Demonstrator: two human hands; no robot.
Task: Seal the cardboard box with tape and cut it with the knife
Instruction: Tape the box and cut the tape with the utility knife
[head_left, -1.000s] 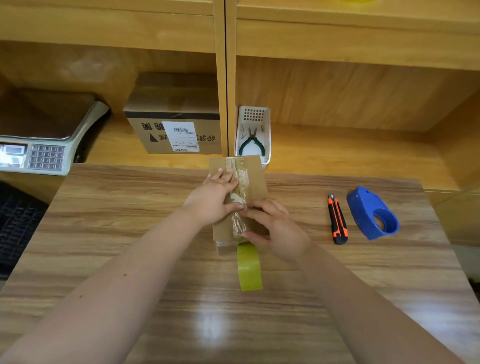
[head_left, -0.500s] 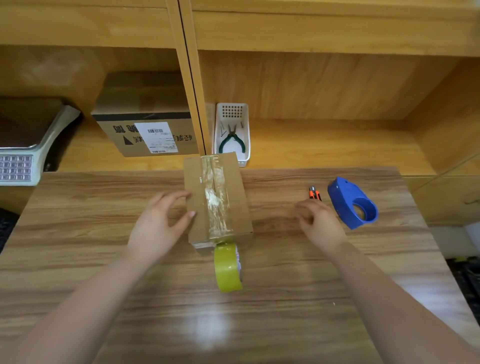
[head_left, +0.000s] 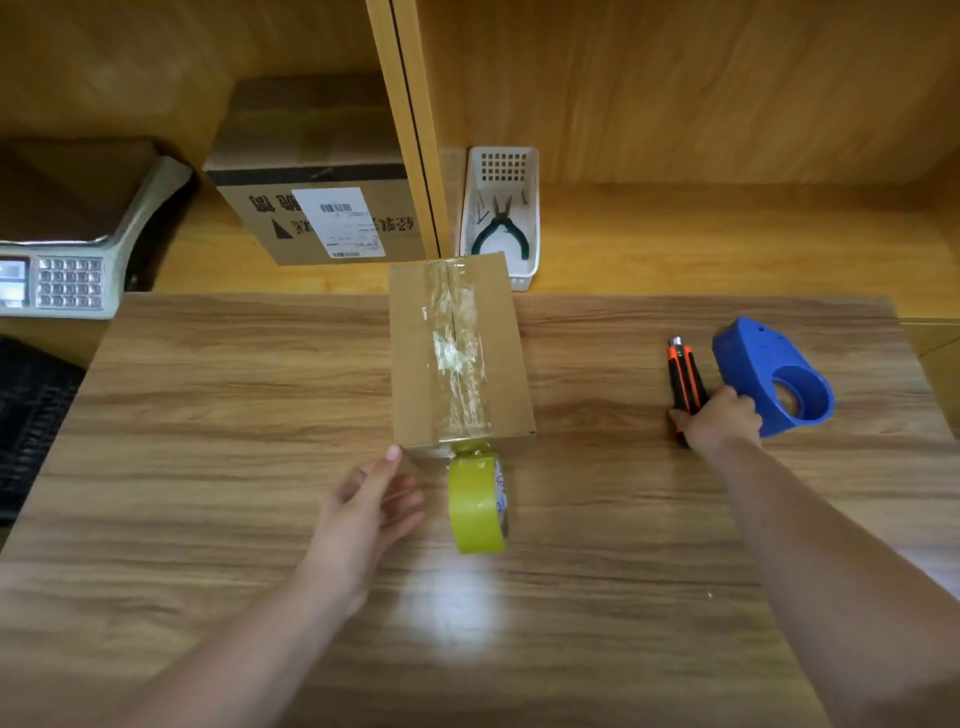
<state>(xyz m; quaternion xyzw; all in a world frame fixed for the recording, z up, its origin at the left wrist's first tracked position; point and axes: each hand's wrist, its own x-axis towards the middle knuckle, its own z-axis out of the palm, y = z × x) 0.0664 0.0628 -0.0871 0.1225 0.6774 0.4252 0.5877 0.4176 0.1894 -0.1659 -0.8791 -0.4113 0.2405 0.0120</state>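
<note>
Head view: cardboard box (head_left: 498, 364) at table (head_left: 208, 415) centre-far, clear tape strip along its top seam. The strip runs over the near edge, uncut, to the yellow tape roll (head_left: 478, 504), which stands on edge just near of the box. Right hand (head_left: 719, 421) at right, fingers curled round the near end of the orange-black knife (head_left: 685, 376), which lies flat on the table beside the blue dispenser (head_left: 769, 379). Left hand (head_left: 371, 499) is loose, fingers relaxed and holding nothing, index tip at the box's near-left corner; contact unclear.

Step looks like fetching the knife. To do it well: take a full handle grip, use the left hand to pull the roll taut, and cut close to the box edge with the blade away from the fingers.
</note>
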